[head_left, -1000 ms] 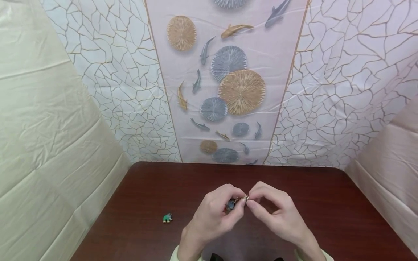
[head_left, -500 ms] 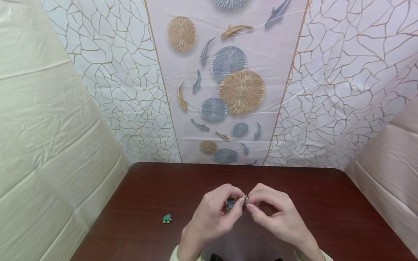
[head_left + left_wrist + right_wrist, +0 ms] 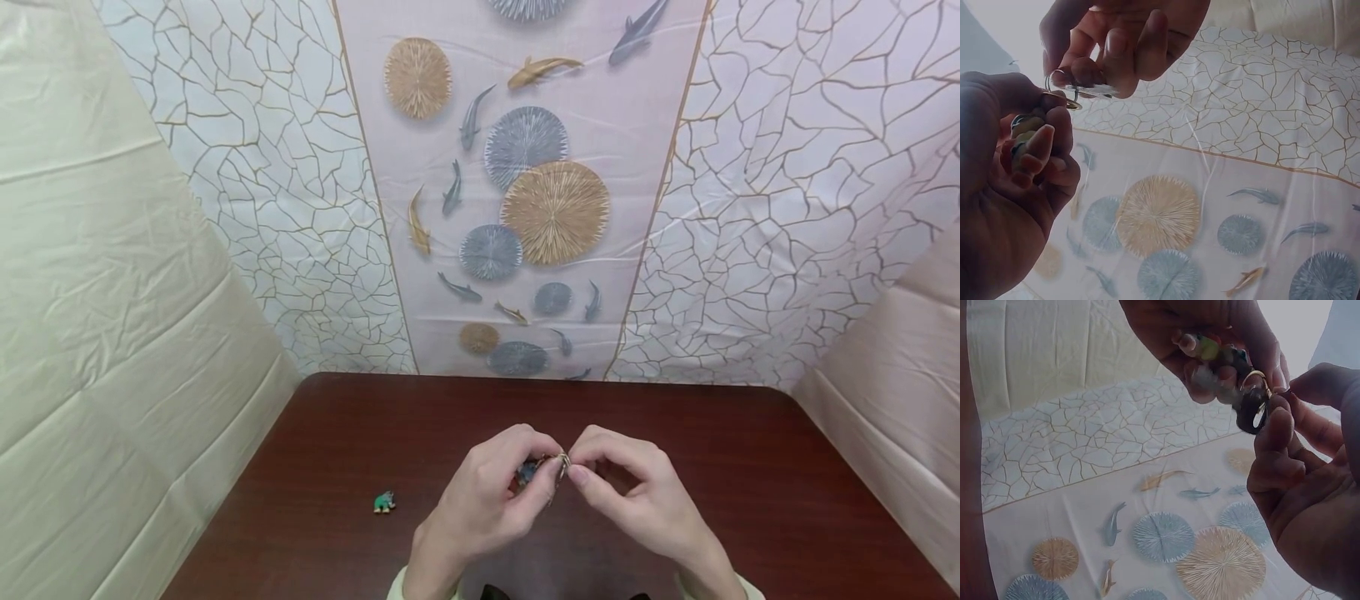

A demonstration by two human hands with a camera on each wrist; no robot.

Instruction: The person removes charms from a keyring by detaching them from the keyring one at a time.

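Over the table, my left hand grips a small figurine keychain, its colourful body tucked in the curled fingers. A gold key ring stands out past the left thumb and index fingertips. My right hand pinches the ring's edge between thumb and index finger. On the ring hangs what looks like a key with a dark, holed head; it is blurred in both wrist views. The fingertips of the two hands almost meet, and they hide part of the ring.
A small green animal-shaped figure lies on the dark red-brown table, left of the hands. Behind the table hangs a patterned cloth with fish and round shapes. Pale cloth flanks the left side.
Both hands stay almost in place. The ring has turned between the fingertips, and a thin metal piece now shows below the left thumb.
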